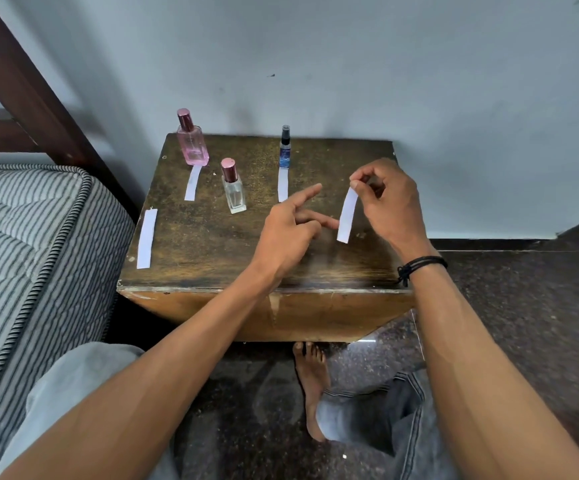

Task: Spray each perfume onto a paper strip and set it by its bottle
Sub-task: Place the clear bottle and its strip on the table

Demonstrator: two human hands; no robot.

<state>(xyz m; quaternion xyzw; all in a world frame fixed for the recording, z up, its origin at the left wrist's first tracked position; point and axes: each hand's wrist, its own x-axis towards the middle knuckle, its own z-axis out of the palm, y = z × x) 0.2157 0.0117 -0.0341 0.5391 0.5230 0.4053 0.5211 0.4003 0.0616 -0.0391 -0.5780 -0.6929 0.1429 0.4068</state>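
Three perfume bottles stand on a worn wooden table [212, 258]: a pink bottle [192, 142] at the back left, a small clear bottle [233, 187] with a pink cap, and a slim blue spray bottle [285, 148] with a black top. One paper strip [193, 182] lies in front of the pink bottle, another paper strip [282, 184] lies in front of the blue one. A spare strip [147, 238] lies near the table's left edge. My right hand [390, 206] pinches the top of a hanging strip [347, 216]. My left hand [290, 233] hovers beside it, fingers extended, holding nothing.
A striped mattress [28, 271] lies to the left, with a dark wooden bed frame [21, 81] behind it. A grey wall [350, 64] stands right behind the table. My knees and a bare foot [310, 379] are on the dark stone floor [523, 306].
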